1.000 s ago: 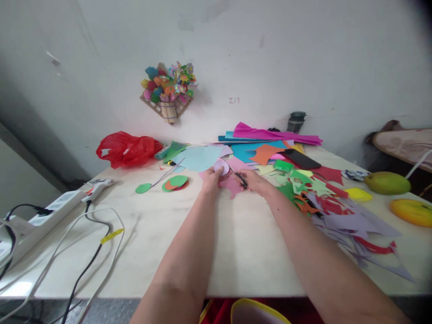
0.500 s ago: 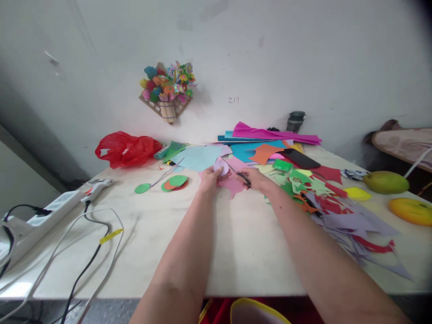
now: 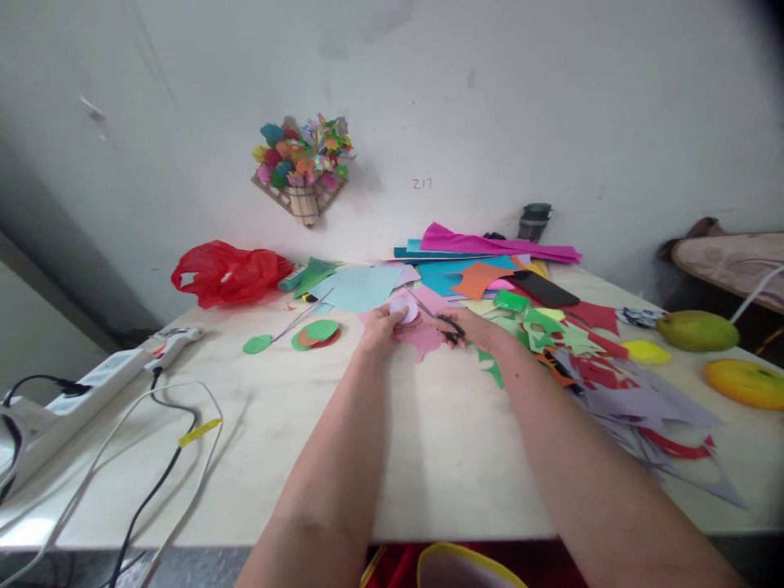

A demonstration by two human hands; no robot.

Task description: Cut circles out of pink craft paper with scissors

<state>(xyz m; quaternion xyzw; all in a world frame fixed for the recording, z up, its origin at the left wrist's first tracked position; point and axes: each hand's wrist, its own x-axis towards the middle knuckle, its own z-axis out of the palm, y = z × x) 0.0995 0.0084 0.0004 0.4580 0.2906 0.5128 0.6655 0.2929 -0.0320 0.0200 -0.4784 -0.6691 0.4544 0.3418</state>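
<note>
Between the thumb and fingers of my left hand [image 3: 380, 325] is a pale purple paper disc [image 3: 404, 308]. My right hand [image 3: 466, 327] is closed around the dark handles of a pair of scissors [image 3: 450, 324]. The blades point up and left, close to the disc's right edge. Under both hands lies pink paper [image 3: 424, 343] with a cut outline. To the left, green and orange paper circles [image 3: 322, 330] overlap in a small pile. A single green circle [image 3: 257, 344] lies farther left, beside a thin dark stick.
Paper scraps [image 3: 637, 392] cover the right side, near two mangoes [image 3: 698, 330] and a black phone [image 3: 545, 288]. Coloured sheets [image 3: 490, 245] lie at the back. A red plastic bag [image 3: 229, 273] sits back left; a power strip [image 3: 104, 380] and cables are front left.
My right hand has shifted slightly, and the scissor handles look more spread. A green scrap beside the right wrist shows more. The disc stays in my left hand.
</note>
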